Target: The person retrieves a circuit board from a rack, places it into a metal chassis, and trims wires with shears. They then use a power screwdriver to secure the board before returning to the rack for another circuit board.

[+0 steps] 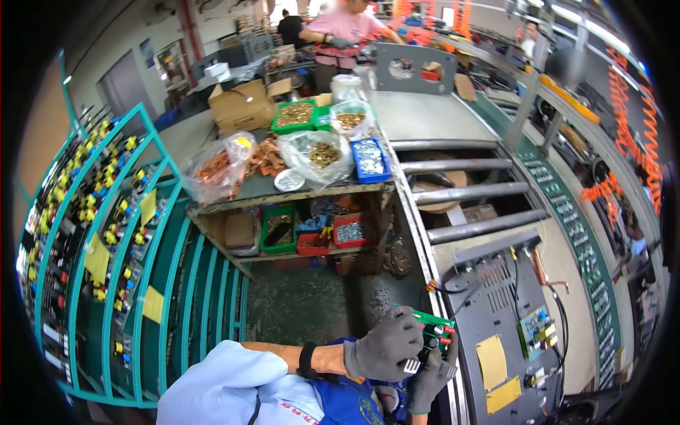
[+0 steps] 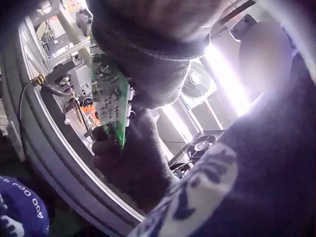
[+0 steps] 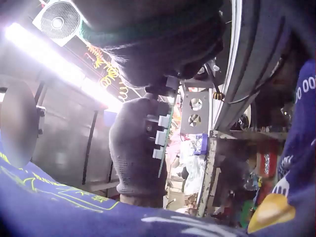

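Note:
Both hands wear grey gloves and hold a green circuit board (image 1: 423, 320) close in front of the body. In the head view my left hand (image 1: 388, 347) grips its near left side, with the fingers bent over the edge. My right hand (image 1: 429, 382) holds the lower end; the left wrist view shows that hand's fingers (image 2: 104, 142) curled at the board's bottom corner. Solder points cover the board's underside (image 2: 111, 96). Red and dark components stand on its other face, and pale connectors (image 3: 161, 137) line it in the right wrist view. The gloves hide part of the board.
Right of the hands, a dark metal chassis (image 1: 464, 347) with wires and a mounted board (image 1: 538, 333) lies on the roller conveyor (image 1: 482, 195). Ahead stands a bench with bags and bins of small parts (image 1: 370, 159). A teal rack (image 1: 152, 262) full of boards is at left.

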Demonstrator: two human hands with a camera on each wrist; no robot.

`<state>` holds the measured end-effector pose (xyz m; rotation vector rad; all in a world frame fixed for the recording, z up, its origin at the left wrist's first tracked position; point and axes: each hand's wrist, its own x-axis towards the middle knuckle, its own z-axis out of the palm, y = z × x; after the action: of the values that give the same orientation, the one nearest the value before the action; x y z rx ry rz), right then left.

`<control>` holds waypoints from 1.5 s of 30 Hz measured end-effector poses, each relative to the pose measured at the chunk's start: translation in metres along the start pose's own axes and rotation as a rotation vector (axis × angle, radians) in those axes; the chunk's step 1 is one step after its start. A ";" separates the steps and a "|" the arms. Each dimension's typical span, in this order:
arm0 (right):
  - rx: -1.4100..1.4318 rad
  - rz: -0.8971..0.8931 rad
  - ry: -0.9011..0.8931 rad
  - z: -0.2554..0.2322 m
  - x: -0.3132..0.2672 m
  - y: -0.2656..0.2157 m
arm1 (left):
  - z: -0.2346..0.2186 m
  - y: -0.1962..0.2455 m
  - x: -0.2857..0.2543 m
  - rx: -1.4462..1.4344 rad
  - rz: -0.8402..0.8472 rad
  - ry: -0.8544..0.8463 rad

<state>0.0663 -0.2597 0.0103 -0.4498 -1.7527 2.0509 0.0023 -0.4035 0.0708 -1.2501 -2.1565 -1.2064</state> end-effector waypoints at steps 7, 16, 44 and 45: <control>0.107 0.158 -0.229 0.046 0.000 0.018 | -0.033 -0.003 -0.028 0.231 -0.063 0.202; 0.192 0.329 -0.651 0.089 -0.013 0.058 | -0.075 0.017 -0.079 0.477 -0.309 0.286; -0.094 0.268 -0.477 0.067 0.011 0.074 | -0.413 -0.112 -0.476 0.911 -1.655 0.799; -0.114 0.281 -0.482 0.067 0.009 0.074 | -0.421 -0.111 -0.480 0.912 -1.787 0.838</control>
<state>0.0181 -0.3224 -0.0518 -0.2571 -2.1968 2.4145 0.1268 -1.0245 -0.0643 1.5798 -2.1648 -0.5617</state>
